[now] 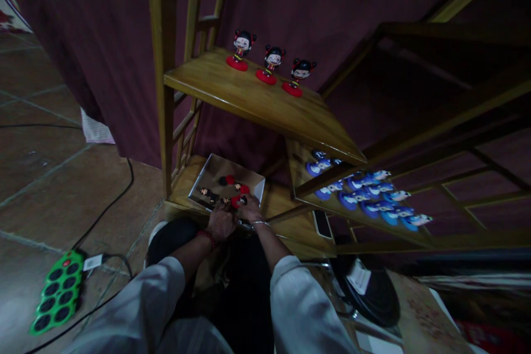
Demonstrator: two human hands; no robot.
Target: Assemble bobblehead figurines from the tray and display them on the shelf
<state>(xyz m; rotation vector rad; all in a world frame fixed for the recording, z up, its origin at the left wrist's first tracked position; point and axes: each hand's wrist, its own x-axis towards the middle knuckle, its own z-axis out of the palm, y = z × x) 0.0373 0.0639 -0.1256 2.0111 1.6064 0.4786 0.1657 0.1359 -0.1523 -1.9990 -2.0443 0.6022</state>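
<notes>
Head view: the right hand's fingers touch a red-based figurine inside the open box on the lower shelf; the left hand bends over its near edge. Whether either hand's fingers are closed, I cannot tell.

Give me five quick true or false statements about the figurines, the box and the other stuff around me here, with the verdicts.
1. Three figurines with red bases stand on the upper shelf. True.
2. The green power strip sits on the upper shelf. False: it lies on the floor.
3. The left hand and right hand are both at the open box. True.
4. The red bracelet is on the right wrist. False: it is on the left one.
5. The blue figurines are inside the box. False: they are on a shelf beyond it.
</notes>
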